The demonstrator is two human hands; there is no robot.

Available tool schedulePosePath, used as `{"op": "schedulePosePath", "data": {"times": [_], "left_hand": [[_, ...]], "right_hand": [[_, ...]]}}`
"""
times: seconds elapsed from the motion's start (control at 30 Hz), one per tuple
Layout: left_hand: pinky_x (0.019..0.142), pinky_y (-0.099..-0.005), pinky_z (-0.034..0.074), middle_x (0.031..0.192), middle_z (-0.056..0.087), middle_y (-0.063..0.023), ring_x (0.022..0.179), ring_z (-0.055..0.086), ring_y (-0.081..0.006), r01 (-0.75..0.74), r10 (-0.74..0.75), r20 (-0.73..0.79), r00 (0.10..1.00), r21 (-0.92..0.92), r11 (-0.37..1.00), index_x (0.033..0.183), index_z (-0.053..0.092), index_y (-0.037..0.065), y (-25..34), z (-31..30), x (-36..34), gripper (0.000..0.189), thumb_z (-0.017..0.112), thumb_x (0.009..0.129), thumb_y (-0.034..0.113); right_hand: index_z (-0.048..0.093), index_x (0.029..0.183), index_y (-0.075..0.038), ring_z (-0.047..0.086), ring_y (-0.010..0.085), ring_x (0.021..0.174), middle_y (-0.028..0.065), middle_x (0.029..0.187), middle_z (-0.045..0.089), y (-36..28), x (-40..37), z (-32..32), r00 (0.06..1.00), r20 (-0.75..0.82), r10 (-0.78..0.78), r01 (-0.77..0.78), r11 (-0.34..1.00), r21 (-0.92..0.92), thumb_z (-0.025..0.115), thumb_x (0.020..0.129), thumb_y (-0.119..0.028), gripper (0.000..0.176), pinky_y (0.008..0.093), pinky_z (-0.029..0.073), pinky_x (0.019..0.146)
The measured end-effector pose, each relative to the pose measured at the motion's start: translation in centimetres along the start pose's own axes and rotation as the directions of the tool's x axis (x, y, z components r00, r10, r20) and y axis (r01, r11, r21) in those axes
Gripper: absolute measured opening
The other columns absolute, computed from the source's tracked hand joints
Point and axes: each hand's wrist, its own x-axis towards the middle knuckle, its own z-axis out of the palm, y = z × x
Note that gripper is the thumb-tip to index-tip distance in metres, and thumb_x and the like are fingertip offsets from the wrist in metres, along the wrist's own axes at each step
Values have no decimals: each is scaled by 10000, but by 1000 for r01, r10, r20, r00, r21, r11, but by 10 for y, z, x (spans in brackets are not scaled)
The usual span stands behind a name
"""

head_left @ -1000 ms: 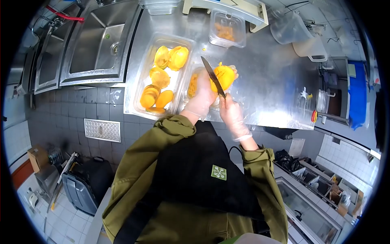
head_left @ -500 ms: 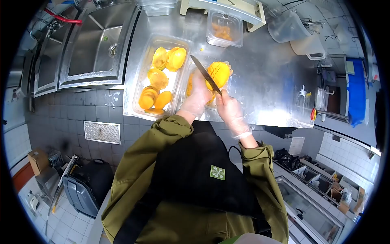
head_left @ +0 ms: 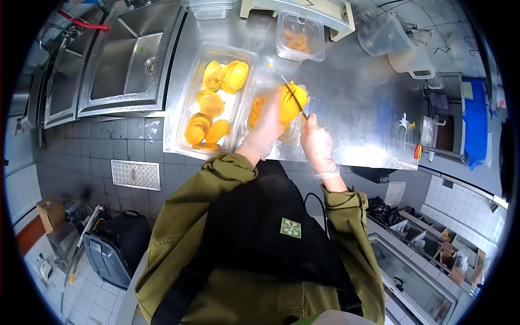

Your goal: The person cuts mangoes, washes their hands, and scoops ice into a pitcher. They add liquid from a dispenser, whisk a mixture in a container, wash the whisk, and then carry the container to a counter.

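Observation:
My left hand (head_left: 265, 131), in a clear glove, is wrapped round a scored mango half (head_left: 287, 112), cut side up. My gloved right hand (head_left: 317, 142) grips a knife (head_left: 296, 98), its narrow blade laid across the mango flesh. Below the mango is a clear container (head_left: 293, 138) with diced mango (head_left: 257, 110) in it, partly covered by my left hand. To the left, a larger clear tub (head_left: 184, 116) holds several mango pieces (head_left: 211, 104).
A steel table (head_left: 357, 119) carries everything. Towards the back stands a clear container (head_left: 319, 53) with orange pieces inside, near a white stand (head_left: 325, 16). Sinks (head_left: 100, 81) lie to the left. Clear plastic jugs (head_left: 382, 35) are at the back right.
The knife has turned so that its blade shows edge-on, and my right hand has shifted slightly right and nearer me. The mango is tilted in my left hand, its cubes spread apart.

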Motion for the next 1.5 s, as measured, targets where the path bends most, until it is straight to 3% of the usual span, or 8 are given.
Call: {"op": "schedulePosePath", "data": {"times": [0.2, 0.3, 0.6, 0.8, 1.1, 1.2, 1.3, 1.5], "left_hand": [[935, -371, 433, 1144, 584, -110, 1045, 577, -254, 61, -62, -39, 997, -26, 998, 1218, 496, 21, 8, 7, -5, 443, 320, 967, 341], [933, -384, 437, 1127, 589, -112, 1043, 577, -260, 31, -27, 106, 994, -35, 999, 1236, 486, 16, 7, 4, -4, 443, 318, 962, 321], [929, -363, 449, 1166, 568, -113, 1048, 569, -250, -7, 17, 138, 990, -68, 998, 1250, 473, 10, 4, 9, -5, 420, 326, 959, 275], [913, -338, 455, 1163, 576, -97, 1043, 567, -217, 19, -15, 50, 999, -82, 996, 1223, 495, 18, 2, 11, -5, 392, 352, 955, 267], [902, -322, 448, 1117, 597, -79, 1016, 577, -200, 30, -34, -99, 995, -39, 999, 1173, 524, 41, -6, 3, 0, 385, 358, 963, 318], [902, -329, 448, 1114, 596, -76, 1023, 575, -200, 57, -55, 27, 998, -86, 995, 1180, 517, 46, 5, 7, -6, 384, 375, 958, 326], [906, -330, 445, 1130, 590, -77, 1033, 572, -197, 87, -90, -32, 995, -83, 993, 1189, 515, 44, 5, 4, -4, 392, 370, 961, 328], [917, -322, 438, 1149, 581, -75, 1039, 566, -177, -54, 50, 134, 990, 27, 998, 1196, 506, 29, -1, 6, -7, 429, 380, 967, 370]], "right_hand": [[485, 944, -40, 585, 371, 531, 170, 555, 563, 1, -6, -19, 991, -106, -81, 93, 988, 120, 531, 865, -161, 152, 440, 475, 467], [487, 945, -44, 587, 369, 531, 172, 553, 560, 4, -8, -16, 990, -115, -80, 94, 988, 121, 547, 859, -155, 153, 438, 470, 462], [489, 931, -48, 584, 367, 515, 164, 544, 559, 4, -12, -17, 991, -109, -81, 90, 992, 88, 545, 859, -166, 150, 433, 473, 457], [490, 929, -57, 595, 339, 502, 145, 541, 568, 2, -11, -4, 998, -58, 2, -6, 997, -76, 531, 865, -195, 158, 427, 472, 449], [485, 936, -48, 589, 357, 514, 155, 575, 576, 5, -2, 6, 995, -65, -75, 81, 991, 106, 531, 869, -177, 152, 431, 470, 448], [489, 959, -40, 579, 368, 511, 165, 569, 566, 3, -6, -16, 973, -205, -108, 141, 978, 157, 548, 862, -155, 161, 433, 463, 445], [498, 1011, -23, 579, 361, 503, 168, 556, 560, 7, -3, -21, 977, -190, -100, 120, 988, 95, 563, 853, -148, 212, 428, 459, 440], [503, 1031, -13, 585, 361, 508, 160, 554, 568, 8, -2, -12, 995, -102, -23, 24, 1000, 10, 537, 867, -181, 237, 431, 476, 455]]}}
